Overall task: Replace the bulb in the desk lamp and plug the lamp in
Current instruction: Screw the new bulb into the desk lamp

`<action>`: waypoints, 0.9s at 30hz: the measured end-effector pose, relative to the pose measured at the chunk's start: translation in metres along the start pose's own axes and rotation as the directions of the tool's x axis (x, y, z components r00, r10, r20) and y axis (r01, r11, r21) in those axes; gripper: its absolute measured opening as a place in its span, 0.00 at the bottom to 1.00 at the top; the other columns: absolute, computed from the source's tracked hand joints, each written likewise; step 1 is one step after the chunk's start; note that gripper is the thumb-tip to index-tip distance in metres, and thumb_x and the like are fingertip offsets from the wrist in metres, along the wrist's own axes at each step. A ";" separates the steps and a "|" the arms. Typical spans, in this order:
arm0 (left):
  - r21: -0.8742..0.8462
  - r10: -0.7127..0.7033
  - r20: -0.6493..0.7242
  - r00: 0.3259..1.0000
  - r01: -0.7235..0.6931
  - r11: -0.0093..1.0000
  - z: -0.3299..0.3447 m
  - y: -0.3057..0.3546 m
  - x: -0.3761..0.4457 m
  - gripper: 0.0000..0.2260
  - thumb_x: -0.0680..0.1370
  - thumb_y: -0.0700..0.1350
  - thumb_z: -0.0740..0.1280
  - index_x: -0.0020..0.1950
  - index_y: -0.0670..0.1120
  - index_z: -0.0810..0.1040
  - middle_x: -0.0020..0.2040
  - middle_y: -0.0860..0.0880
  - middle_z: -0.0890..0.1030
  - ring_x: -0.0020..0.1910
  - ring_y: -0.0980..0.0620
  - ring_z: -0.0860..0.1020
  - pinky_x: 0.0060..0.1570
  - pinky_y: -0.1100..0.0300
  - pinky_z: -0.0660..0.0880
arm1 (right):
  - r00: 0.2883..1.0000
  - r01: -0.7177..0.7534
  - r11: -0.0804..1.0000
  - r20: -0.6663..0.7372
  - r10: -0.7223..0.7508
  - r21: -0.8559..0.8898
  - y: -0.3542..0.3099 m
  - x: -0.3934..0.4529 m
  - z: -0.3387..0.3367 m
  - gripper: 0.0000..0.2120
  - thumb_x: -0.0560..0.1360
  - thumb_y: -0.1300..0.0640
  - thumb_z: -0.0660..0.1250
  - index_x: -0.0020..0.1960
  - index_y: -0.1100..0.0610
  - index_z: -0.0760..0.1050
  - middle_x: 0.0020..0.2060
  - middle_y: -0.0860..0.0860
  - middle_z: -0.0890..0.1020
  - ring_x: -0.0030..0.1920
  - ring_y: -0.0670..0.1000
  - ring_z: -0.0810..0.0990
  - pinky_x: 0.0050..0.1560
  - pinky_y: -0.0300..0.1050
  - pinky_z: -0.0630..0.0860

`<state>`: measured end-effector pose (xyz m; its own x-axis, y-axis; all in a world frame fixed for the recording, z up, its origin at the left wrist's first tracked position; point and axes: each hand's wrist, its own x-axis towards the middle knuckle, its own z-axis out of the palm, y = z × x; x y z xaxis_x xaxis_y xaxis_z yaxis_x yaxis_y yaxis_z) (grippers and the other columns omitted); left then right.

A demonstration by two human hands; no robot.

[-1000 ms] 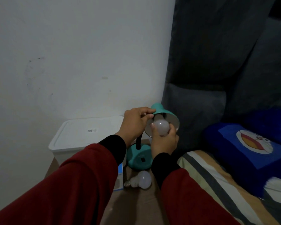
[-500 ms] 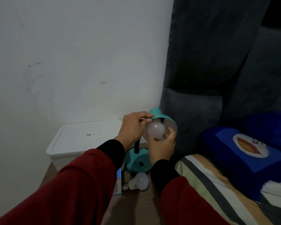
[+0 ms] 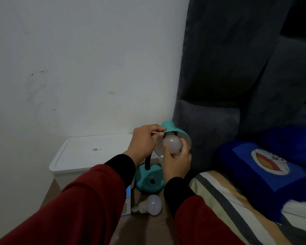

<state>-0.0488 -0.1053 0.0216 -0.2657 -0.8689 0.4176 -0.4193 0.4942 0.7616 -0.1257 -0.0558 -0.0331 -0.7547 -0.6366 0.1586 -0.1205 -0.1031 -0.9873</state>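
Your left hand (image 3: 145,142) pinches the near rim of the teal lamp shade (image 3: 175,131), thumb and forefinger curled over its edge. Your right hand (image 3: 177,161) cups the white bulb (image 3: 171,144) from below, fingers curled round its globe, and the bulb sits in the mouth of the shade; whether its base is in the socket cannot be told, as the shade hides it. You have the desk lamp (image 3: 148,181) standing on its round teal base on the brown surface (image 3: 148,230), near that surface's right edge, where the striped bedding (image 3: 228,200) begins. A second bulb (image 3: 148,206) lies on its side just in front of the base, metal cap pointing left. Just left of it a blue and white box (image 3: 128,200) peeks from under your left sleeve; its contents are hidden. Behind, at the surface's far left corner, sits a white lidded bin (image 3: 88,156), lid on, so what it holds cannot be seen.
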 end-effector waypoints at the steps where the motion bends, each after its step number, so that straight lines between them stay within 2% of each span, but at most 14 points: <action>1: 0.000 -0.001 0.003 1.000 0.001 1.000 0.000 0.000 0.000 0.10 0.77 0.38 0.66 0.57 0.45 0.82 0.54 0.47 0.84 0.44 0.60 0.76 0.39 0.88 0.66 | 1.000 -0.006 1.000 -0.004 0.006 -0.016 0.001 0.000 -0.001 0.28 0.72 0.50 0.71 0.69 0.50 0.66 0.65 0.56 0.70 0.60 0.56 0.76 0.56 0.45 0.76; 4: 0.000 -0.002 0.004 1.000 0.002 1.000 0.001 0.001 0.000 0.11 0.77 0.38 0.66 0.57 0.44 0.82 0.55 0.47 0.84 0.45 0.61 0.76 0.39 0.89 0.65 | 0.999 -0.052 0.998 -0.001 0.052 -0.031 -0.002 0.002 -0.001 0.32 0.69 0.49 0.73 0.69 0.54 0.66 0.64 0.56 0.71 0.62 0.56 0.74 0.62 0.52 0.74; 7: -0.009 -0.004 0.000 1.000 0.004 1.000 0.001 0.000 0.001 0.10 0.77 0.38 0.66 0.57 0.44 0.82 0.55 0.47 0.84 0.45 0.60 0.76 0.39 0.88 0.66 | 0.998 -0.067 0.998 0.019 0.067 -0.019 -0.003 0.003 -0.002 0.29 0.68 0.54 0.74 0.67 0.55 0.68 0.63 0.56 0.75 0.59 0.54 0.76 0.59 0.46 0.74; 10: -0.012 -0.005 -0.001 1.000 0.005 1.000 0.001 -0.001 0.000 0.10 0.77 0.38 0.67 0.56 0.44 0.82 0.55 0.48 0.84 0.46 0.60 0.77 0.41 0.88 0.66 | 0.993 -0.105 0.994 0.052 0.103 0.025 -0.004 0.001 -0.003 0.30 0.70 0.52 0.73 0.68 0.56 0.66 0.60 0.56 0.79 0.53 0.50 0.79 0.50 0.39 0.72; 13: -0.011 -0.003 -0.001 1.000 0.003 1.000 0.001 -0.001 0.001 0.10 0.76 0.38 0.67 0.56 0.44 0.82 0.55 0.47 0.84 0.47 0.60 0.77 0.41 0.89 0.65 | 0.996 -0.070 0.997 0.062 0.069 0.018 -0.004 0.000 -0.002 0.36 0.70 0.52 0.73 0.72 0.49 0.59 0.63 0.56 0.76 0.59 0.55 0.79 0.57 0.45 0.76; 15: -0.009 -0.006 -0.002 1.000 0.006 1.000 0.001 -0.001 0.001 0.10 0.76 0.38 0.67 0.56 0.44 0.82 0.55 0.47 0.84 0.47 0.60 0.77 0.41 0.89 0.65 | 0.997 -0.047 0.999 0.063 0.048 -0.024 -0.002 0.001 0.000 0.32 0.69 0.55 0.73 0.69 0.49 0.63 0.64 0.56 0.75 0.60 0.55 0.78 0.58 0.45 0.76; 17: -0.006 -0.009 0.002 1.000 0.009 1.000 0.001 -0.002 0.001 0.10 0.76 0.38 0.67 0.56 0.45 0.82 0.55 0.48 0.84 0.48 0.60 0.77 0.42 0.88 0.66 | 0.996 -0.075 0.997 0.053 0.075 -0.011 -0.001 0.001 0.001 0.29 0.69 0.53 0.73 0.67 0.52 0.66 0.61 0.55 0.77 0.58 0.55 0.78 0.57 0.45 0.76; 19: -0.006 -0.005 0.010 1.000 0.005 1.000 0.001 -0.001 0.002 0.10 0.76 0.39 0.67 0.56 0.45 0.82 0.56 0.48 0.84 0.48 0.60 0.77 0.44 0.84 0.68 | 0.993 -0.118 0.993 0.025 0.118 0.004 -0.002 0.002 0.002 0.30 0.69 0.47 0.72 0.66 0.55 0.68 0.62 0.56 0.77 0.58 0.56 0.78 0.59 0.48 0.76; 21: -0.005 -0.004 0.012 1.000 0.004 1.000 0.000 -0.001 0.001 0.10 0.76 0.39 0.67 0.56 0.45 0.82 0.56 0.48 0.83 0.48 0.60 0.77 0.49 0.78 0.69 | 0.992 -0.128 0.991 0.001 0.128 -0.035 -0.005 0.002 0.003 0.34 0.68 0.47 0.73 0.70 0.57 0.65 0.65 0.57 0.72 0.62 0.57 0.75 0.62 0.48 0.74; 22: -0.005 -0.001 0.009 1.000 0.001 1.000 0.000 0.000 0.001 0.10 0.76 0.38 0.67 0.56 0.45 0.82 0.56 0.48 0.84 0.48 0.60 0.77 0.49 0.78 0.69 | 0.992 -0.124 0.991 -0.002 0.124 -0.040 -0.006 0.001 0.003 0.37 0.68 0.49 0.74 0.72 0.56 0.62 0.66 0.57 0.70 0.64 0.58 0.73 0.62 0.49 0.73; 24: -0.004 0.005 -0.003 1.000 -0.005 1.000 0.001 -0.001 0.001 0.10 0.76 0.38 0.67 0.56 0.44 0.82 0.55 0.47 0.84 0.48 0.60 0.77 0.44 0.85 0.67 | 0.994 -0.107 0.994 0.004 0.107 -0.004 -0.006 0.001 0.001 0.38 0.67 0.54 0.75 0.72 0.51 0.60 0.65 0.57 0.70 0.61 0.57 0.75 0.59 0.49 0.76; 27: 0.008 0.007 -0.006 1.000 -0.007 1.000 0.001 -0.001 0.001 0.10 0.76 0.38 0.67 0.56 0.44 0.82 0.55 0.47 0.84 0.48 0.60 0.77 0.42 0.88 0.66 | 0.996 -0.089 0.996 0.021 0.089 0.021 -0.002 0.000 0.000 0.30 0.70 0.51 0.73 0.68 0.51 0.65 0.61 0.56 0.77 0.56 0.53 0.79 0.52 0.43 0.76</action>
<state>-0.0491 -0.1068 0.0211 -0.2633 -0.8657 0.4258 -0.4243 0.5003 0.7548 -0.1255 -0.0552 -0.0311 -0.7490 -0.6588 0.0706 -0.0391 -0.0624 -0.9973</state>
